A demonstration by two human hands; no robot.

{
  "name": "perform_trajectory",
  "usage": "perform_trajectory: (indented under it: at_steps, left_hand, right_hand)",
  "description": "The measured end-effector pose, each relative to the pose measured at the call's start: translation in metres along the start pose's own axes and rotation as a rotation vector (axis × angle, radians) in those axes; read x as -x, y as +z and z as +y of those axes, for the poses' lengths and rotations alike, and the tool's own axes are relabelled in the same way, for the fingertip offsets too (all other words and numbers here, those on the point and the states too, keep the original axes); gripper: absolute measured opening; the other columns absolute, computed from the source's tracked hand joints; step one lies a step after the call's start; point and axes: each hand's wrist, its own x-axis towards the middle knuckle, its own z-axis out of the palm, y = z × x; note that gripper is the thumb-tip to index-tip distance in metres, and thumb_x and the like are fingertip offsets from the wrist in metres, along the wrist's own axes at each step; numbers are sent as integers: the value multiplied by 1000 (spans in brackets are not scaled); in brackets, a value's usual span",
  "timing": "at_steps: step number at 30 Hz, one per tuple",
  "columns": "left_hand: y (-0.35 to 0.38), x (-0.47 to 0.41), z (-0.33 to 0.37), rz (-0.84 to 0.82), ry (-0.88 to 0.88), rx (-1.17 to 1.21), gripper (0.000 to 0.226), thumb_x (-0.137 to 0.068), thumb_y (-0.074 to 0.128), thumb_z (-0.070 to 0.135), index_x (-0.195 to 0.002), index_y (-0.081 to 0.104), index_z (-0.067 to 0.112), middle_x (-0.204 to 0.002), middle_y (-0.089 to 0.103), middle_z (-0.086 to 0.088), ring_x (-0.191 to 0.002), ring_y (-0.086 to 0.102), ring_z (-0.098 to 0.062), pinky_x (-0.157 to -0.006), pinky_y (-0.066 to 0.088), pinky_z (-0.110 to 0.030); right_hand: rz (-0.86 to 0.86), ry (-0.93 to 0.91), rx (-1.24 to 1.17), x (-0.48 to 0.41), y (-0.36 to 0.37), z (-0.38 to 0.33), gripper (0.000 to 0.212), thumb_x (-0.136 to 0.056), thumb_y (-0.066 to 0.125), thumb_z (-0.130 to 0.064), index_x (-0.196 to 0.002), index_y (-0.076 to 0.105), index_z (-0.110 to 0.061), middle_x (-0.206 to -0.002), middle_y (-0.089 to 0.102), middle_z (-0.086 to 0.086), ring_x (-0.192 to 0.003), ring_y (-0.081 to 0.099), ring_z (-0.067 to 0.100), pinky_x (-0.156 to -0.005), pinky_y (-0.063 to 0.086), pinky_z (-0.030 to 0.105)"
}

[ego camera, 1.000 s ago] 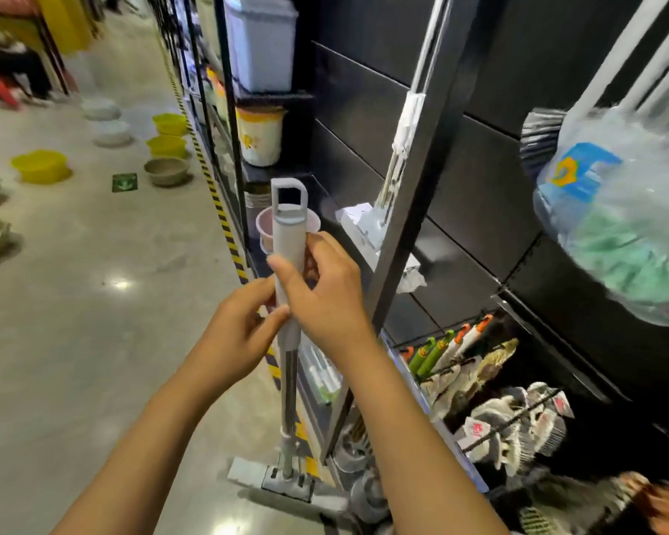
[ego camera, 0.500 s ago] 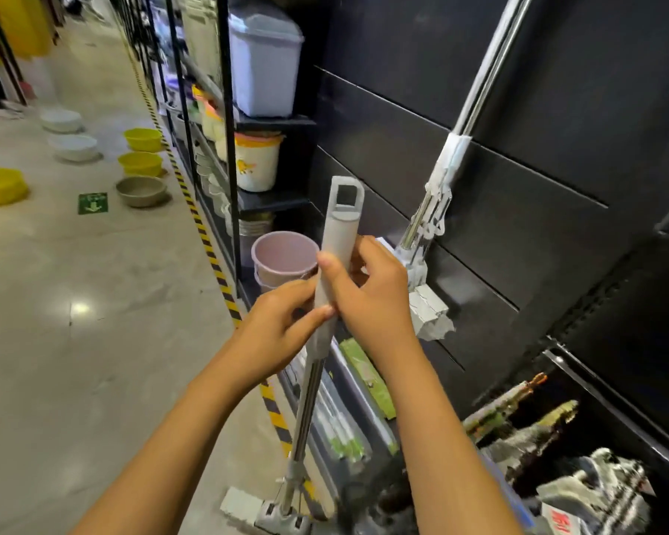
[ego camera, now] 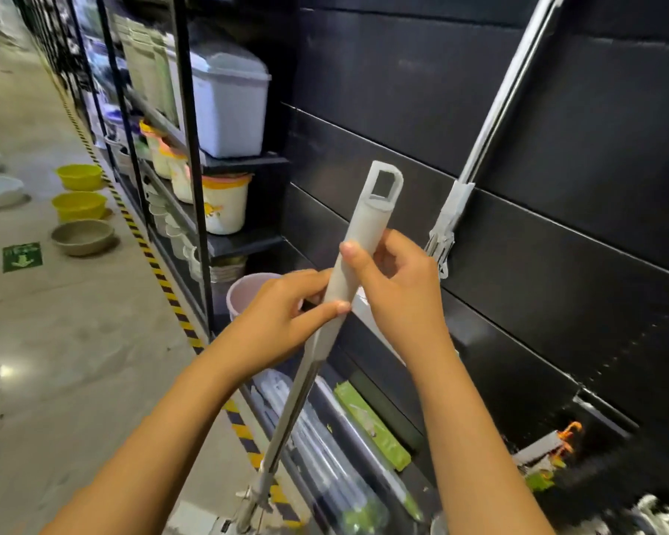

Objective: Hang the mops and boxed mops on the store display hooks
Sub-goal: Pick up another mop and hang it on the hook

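Observation:
I hold a grey mop (ego camera: 367, 225) by its thick handle grip, which ends in a rectangular hanging loop at the top. My left hand (ego camera: 282, 322) wraps the lower part of the grip, and my right hand (ego camera: 398, 287) clasps it just above. The metal pole slants down left to the mop head near the floor, at the frame's bottom edge. A second white mop (ego camera: 479, 148) hangs slanted against the black slat wall (ego camera: 557, 167) to the right. No display hook is visible.
Black shelving (ego camera: 194, 148) on the left holds a white lidded bin (ego camera: 228, 106) and buckets. Yellow and grey basins (ego camera: 80, 206) sit on the aisle floor beside a striped line. Packaged goods (ego camera: 367, 422) lie on the low shelf beneath my arms.
The mop handle has tilted further to the right and risen toward the slat wall. My view has swung left, so the bagged mop heads at right have left the frame.

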Motion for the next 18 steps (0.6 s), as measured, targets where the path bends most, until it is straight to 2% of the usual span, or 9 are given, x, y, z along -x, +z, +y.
perform_trajectory:
  at_steps: [2, 3, 4, 6, 10, 12, 18]
  left_hand:
    - [-19, -23, -4, 7, 30, -26, 32, -93, 59, 39, -119, 67, 25, -98, 68, 6, -96, 64, -13, -84, 52, -38]
    - [-28, -36, -4, 14, 57, -31, 32, -92, 59, 41, -118, 67, 24, -97, 68, 6, -96, 65, -14, -84, 53, -40]
    - [-37, -49, -3, 21, 80, -28, 32, -92, 60, 42, -116, 68, 24, -96, 69, 6, -95, 65, -15, -83, 54, -41]
    - [-53, -78, 2, 33, 115, 7, 28, -90, 62, 44, -111, 70, 27, -93, 71, 6, -92, 67, -15, -82, 55, -40]
    - [-86, -144, 18, 37, 222, 39, 30, -88, 65, 44, -115, 70, 31, -101, 75, 8, -97, 70, -9, -86, 56, -37]
    - [-103, -175, 23, 41, 257, 71, 35, -86, 68, 45, -116, 71, 26, -102, 75, 7, -98, 70, -8, -88, 56, -40]
    - [-137, -252, 27, 41, 363, 215, 47, -81, 65, 47, -115, 73, 15, -102, 76, 0, -100, 71, -21, -90, 56, -50]
  right_hand:
    - [15, -35, -18, -24, 7, -8, 16, -87, 67, -35, -93, 68, -20, -86, 69, 6, -84, 66, 22, -75, 56, 44]
    - [18, -63, -23, -38, 9, -12, 10, -88, 67, -34, -92, 67, -24, -87, 70, 6, -85, 66, 23, -76, 56, 47]
    - [20, -88, -35, -53, 9, -16, 4, -89, 68, -32, -90, 66, -29, -88, 71, 5, -85, 67, 22, -77, 56, 47]
    - [33, -133, -71, -83, 7, -25, 4, -90, 68, -29, -89, 66, -33, -90, 73, 0, -86, 68, 16, -80, 57, 42]
    - [83, -228, -68, -148, -2, -49, 1, -90, 66, -30, -90, 66, -30, -89, 72, -3, -85, 69, 13, -77, 59, 35]
    - [99, -272, -60, -180, -5, -63, 4, -91, 66, -30, -91, 67, -26, -88, 72, -3, -86, 69, 14, -77, 60, 37]
    - [144, -366, 35, -253, -11, -95, 10, -91, 65, -31, -82, 66, -27, -89, 71, 3, -89, 69, 20, -78, 59, 43]
